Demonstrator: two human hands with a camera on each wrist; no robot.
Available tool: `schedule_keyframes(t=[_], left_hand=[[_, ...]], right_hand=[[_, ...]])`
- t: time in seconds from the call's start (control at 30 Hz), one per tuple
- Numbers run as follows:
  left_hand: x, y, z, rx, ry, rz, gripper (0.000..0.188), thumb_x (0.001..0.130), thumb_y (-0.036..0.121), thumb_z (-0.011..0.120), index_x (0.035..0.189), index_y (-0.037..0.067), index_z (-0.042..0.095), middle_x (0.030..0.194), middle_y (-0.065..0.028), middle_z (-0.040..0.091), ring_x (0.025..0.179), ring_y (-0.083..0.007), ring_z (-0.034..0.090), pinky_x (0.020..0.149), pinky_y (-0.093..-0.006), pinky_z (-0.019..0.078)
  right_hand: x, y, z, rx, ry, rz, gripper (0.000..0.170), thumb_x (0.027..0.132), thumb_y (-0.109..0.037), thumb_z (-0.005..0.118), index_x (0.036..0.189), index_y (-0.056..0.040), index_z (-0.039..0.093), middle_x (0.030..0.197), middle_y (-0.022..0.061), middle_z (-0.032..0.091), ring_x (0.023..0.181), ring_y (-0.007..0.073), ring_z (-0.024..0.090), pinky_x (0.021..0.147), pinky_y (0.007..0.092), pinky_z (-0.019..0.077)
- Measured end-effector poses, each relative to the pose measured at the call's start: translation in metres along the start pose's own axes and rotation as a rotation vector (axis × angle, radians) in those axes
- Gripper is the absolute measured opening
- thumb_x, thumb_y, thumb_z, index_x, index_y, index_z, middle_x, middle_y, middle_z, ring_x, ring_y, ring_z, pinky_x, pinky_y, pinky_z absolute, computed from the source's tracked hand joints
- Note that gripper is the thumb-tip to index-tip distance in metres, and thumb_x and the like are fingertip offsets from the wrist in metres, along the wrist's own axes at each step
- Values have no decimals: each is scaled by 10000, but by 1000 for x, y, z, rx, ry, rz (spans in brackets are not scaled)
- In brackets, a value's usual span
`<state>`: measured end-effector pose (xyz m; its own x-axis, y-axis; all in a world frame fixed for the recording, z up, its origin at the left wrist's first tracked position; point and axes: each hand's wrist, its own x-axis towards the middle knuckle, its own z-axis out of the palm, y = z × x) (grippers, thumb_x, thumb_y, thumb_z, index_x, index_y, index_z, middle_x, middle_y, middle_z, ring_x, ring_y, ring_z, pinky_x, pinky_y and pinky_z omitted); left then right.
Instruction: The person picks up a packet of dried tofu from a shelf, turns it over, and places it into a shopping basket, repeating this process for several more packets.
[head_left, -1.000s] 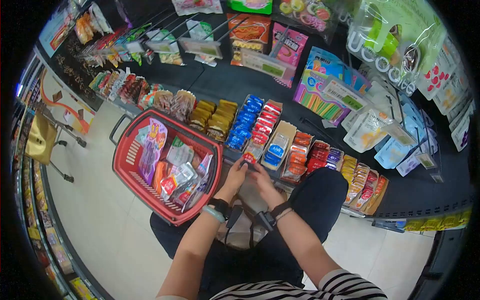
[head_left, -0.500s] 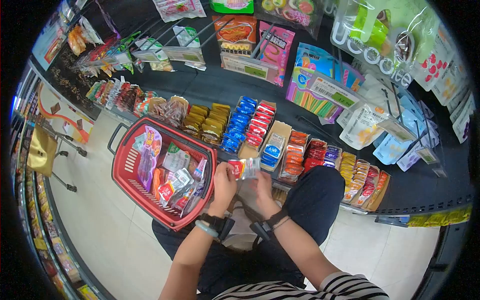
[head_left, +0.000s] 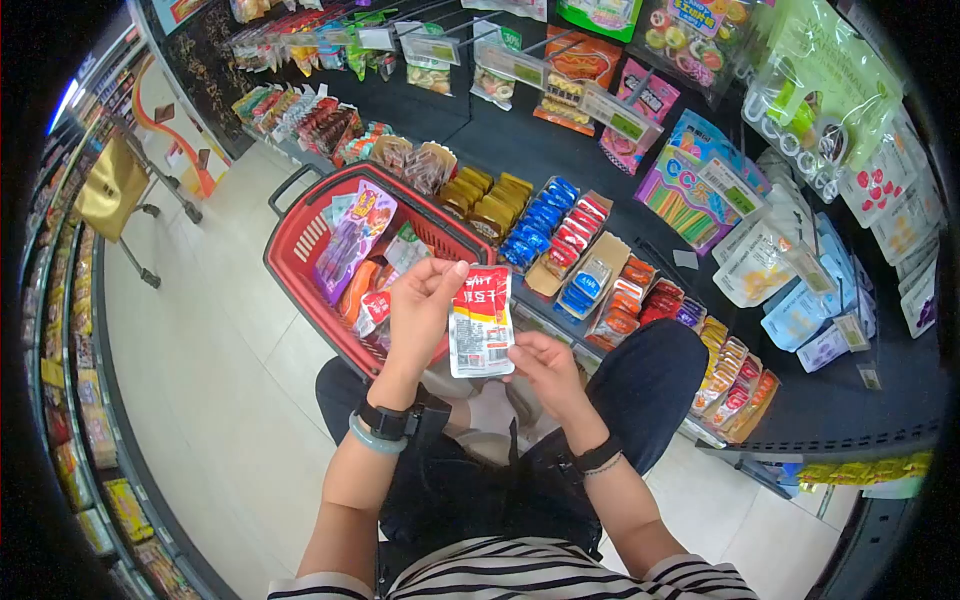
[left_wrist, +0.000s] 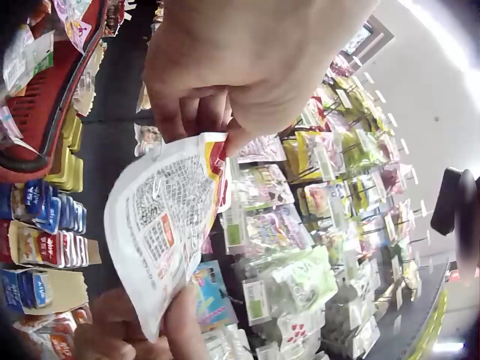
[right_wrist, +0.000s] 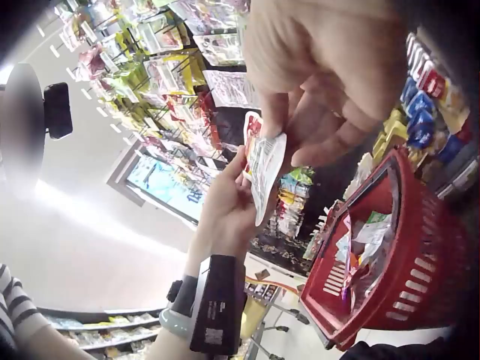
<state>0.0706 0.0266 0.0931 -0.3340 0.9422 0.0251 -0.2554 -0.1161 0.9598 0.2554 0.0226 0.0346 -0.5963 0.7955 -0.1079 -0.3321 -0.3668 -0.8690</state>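
A small red and white packet (head_left: 481, 325) was held up between two hands, beside the red basket (head_left: 300, 215).

Its top corner was pinched by the fingers of the left hand (head_left: 420, 310); its lower right edge was gripped by the fingers of the right hand (head_left: 549, 372); printed text was shown on its face; boxes of small packs (head_left: 570, 235) were lined up beyond, on the shelf (head_left: 425, 115).
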Motion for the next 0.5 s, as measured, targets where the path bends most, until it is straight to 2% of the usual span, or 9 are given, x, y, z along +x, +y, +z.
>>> schedule_keyframes(t=[0.13, 0.5], left_hand=[[-14, 18, -5, -78, -19, 13, 107, 867, 106, 587, 856, 0, 573, 753, -71, 660, 634, -64, 601, 564, -178, 449], [-44, 53, -10, -88, -1, 100, 119, 872, 107, 576, 859, -11, 583, 759, -92, 664, 640, -76, 612, 576, -186, 459]], right_hand=[[-7, -5, 8, -62, -20, -85, 167, 886, -122, 559, 991, 3, 593, 886, 60, 650, 764, 88, 584, 659, 230, 469], [-26, -21, 35, -30, -81, -132, 125, 862, -58, 570, 936, 39, 596, 892, 97, 652, 792, 102, 597, 729, 237, 457]])
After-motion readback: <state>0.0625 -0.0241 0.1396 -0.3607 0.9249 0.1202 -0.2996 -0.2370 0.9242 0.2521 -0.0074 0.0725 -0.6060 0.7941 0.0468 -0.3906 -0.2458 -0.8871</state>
